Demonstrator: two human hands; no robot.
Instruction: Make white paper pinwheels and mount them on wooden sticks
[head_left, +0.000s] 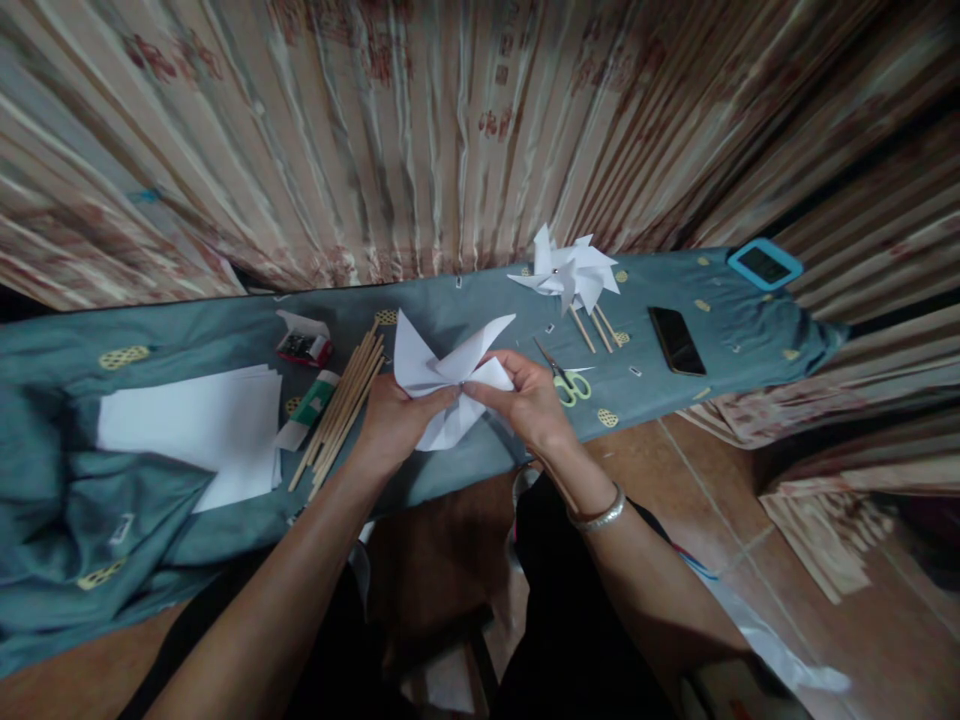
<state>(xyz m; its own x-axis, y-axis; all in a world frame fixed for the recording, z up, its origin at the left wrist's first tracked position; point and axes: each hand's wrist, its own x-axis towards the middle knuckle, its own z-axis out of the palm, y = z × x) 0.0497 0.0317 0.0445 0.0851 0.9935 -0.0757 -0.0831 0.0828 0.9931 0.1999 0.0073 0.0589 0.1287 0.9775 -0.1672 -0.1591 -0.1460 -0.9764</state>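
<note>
Clearly, the pleated curtain (450, 150) is biggest, hanging behind the cloth-covered counter (487, 290). Toward the counter's left end lies a stack of white paper (195, 420), its front-left part under a fold of cloth. Near the middle of the front edge, both hands have a folded paper pinwheel (450, 365): the left hand (397, 420) and the right hand (532, 400) each pinch it, thumbs meeting near its centre, the grip underneath partly hidden. Along the back edge, right of centre, rest white pinwheels (577, 275) on sticks. A bundle of wooden sticks (341, 405) lies left of the hands. A blue-rimmed device (765, 264) sits by the back-right corner; a dark phone (677, 340) lies nearer the front edge. Smaller are the green-and-white tube (307, 410) beside the bundle, green-handled scissors (574, 385) near the front edge, and a small red box (304, 345), lid up, toward the back edge.
</note>
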